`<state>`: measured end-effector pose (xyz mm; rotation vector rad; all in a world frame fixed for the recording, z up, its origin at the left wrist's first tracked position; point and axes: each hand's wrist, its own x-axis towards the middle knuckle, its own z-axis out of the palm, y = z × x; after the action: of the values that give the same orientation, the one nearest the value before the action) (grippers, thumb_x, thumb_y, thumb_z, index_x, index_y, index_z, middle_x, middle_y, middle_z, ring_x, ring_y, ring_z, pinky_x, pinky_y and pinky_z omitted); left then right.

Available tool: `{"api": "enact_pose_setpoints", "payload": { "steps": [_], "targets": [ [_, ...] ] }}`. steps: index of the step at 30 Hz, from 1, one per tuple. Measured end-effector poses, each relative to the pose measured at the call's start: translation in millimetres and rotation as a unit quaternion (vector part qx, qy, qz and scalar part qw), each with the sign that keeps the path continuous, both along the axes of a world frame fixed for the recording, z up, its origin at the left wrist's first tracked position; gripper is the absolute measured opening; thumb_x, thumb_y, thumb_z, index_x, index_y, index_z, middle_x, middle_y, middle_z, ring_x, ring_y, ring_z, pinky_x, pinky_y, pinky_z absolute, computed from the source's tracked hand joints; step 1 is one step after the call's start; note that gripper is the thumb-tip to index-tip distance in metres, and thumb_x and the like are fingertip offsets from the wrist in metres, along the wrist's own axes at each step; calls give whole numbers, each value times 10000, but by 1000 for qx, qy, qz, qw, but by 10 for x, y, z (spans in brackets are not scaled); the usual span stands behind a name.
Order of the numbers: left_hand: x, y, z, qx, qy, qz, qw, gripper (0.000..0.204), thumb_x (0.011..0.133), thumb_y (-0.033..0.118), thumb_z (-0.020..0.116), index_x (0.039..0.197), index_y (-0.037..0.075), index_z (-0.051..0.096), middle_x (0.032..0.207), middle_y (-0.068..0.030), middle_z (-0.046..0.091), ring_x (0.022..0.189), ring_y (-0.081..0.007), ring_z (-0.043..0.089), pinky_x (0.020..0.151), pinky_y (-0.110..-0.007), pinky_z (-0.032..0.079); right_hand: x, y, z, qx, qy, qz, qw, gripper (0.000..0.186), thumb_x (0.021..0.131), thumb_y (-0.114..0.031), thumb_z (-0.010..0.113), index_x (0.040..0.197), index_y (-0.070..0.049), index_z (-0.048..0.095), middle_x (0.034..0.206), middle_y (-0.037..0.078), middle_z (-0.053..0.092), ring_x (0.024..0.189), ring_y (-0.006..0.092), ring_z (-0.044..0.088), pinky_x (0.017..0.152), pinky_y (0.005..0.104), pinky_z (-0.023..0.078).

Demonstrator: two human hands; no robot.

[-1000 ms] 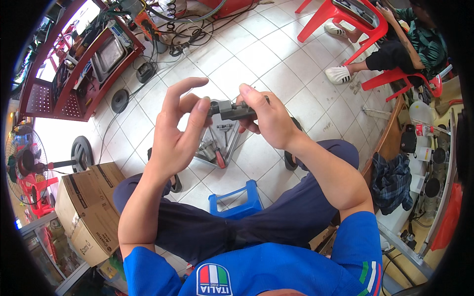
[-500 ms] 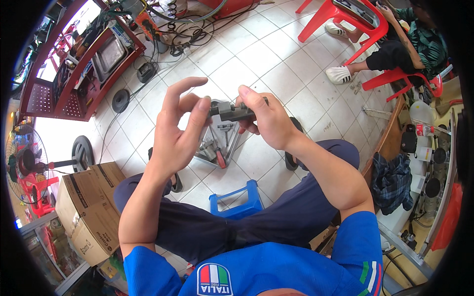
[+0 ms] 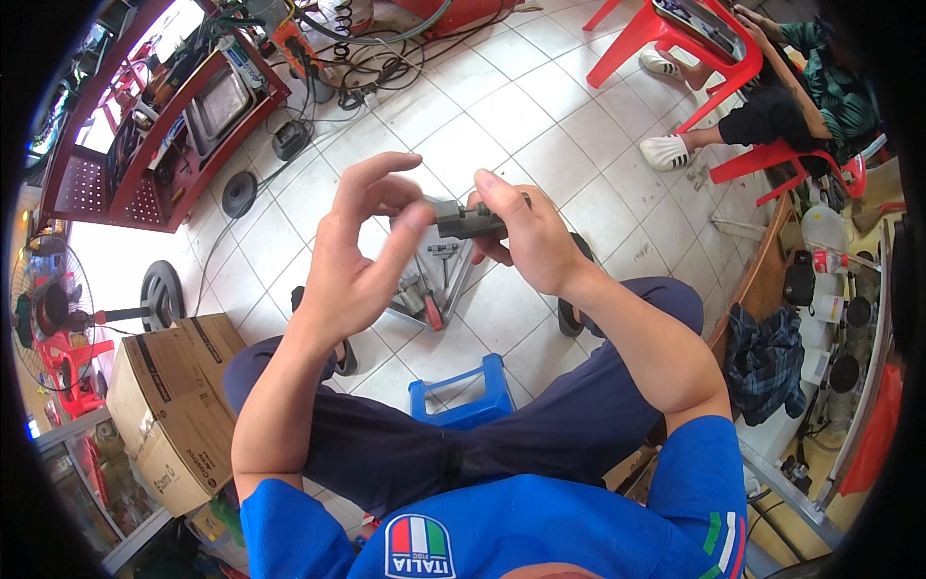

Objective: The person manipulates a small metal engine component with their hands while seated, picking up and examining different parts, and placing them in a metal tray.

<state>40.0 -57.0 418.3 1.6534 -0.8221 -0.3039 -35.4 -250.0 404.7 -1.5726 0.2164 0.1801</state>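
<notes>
Tool (image 3: 469,226), dark metal and blocky, held up at 12 o'clock over the tray (image 3: 463,285); right hand (image 3: 542,243) at 2 o'clock pinches it between thumb and fingers; left hand (image 3: 359,256) at 10 o'clock curls at its 9 o'clock end, thumb blurred, cannot tell if gripping. Step looks like hand-adjusting that end; next move probably calls for firm right hold, left lined up with its axis.

Here's the dark grey metal tool (image 3: 469,224), blocky and angular, lying crosswise in mid-air between your hands! Your right hand (image 3: 542,246) has its right end wrapped, while the left end runs in behind your left hand's (image 3: 355,259) blurred thumb, partly hidden.
</notes>
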Motion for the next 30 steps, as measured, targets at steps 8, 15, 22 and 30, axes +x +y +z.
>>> {"api": "enact_pose_setpoints", "payload": {
  "steps": [8, 15, 22, 30],
  "targets": [
    [-19, -48, 30, 77, -60, -22, 995, 410, 806, 102, 801, 1179, 8, 661, 1009, -86, 696, 952, -143, 650, 865, -288, 493, -4, 4, -23, 6, -9, 14, 1000, 682, 999, -599, 266, 755, -52, 591, 623, 44, 556, 595, 126, 580, 504, 248, 383],
    [-25, -50, -19, 29, -15, 27, 999, 276, 808, 110, 785, 1063, 31, 716, 920, -84, 702, 852, -152, 655, 785, -279, 502, 47, -111, -18, -69, 13, 13, 997, 953, 894, -805, 17, 674, -58, 566, 586, 44, 525, 558, 116, 553, 525, 249, 441],
    [-2, -12, 29, 55, -22, 25, 998, 290, 837, 66, 767, 1108, 0, 685, 979, -84, 688, 925, -146, 653, 852, -279, 504, 67, -107, 106, -15, -24, -57, 998, 562, 1003, -479, 530, 668, -33, 595, 600, 24, 540, 570, 90, 517, 572, 247, 436],
    [9, 6, 34, 18, 31, 41, 999, 300, 857, 19, 744, 1139, -34, 656, 1068, -91, 662, 992, -149, 643, 906, -281, 498, 96, -67, 110, 3, -134, -126, 983, 473, 991, -447, 575, 823, -10, 641, 716, 34, 607, 642, 92, 565, 605, 236, 471]
  ]
}}
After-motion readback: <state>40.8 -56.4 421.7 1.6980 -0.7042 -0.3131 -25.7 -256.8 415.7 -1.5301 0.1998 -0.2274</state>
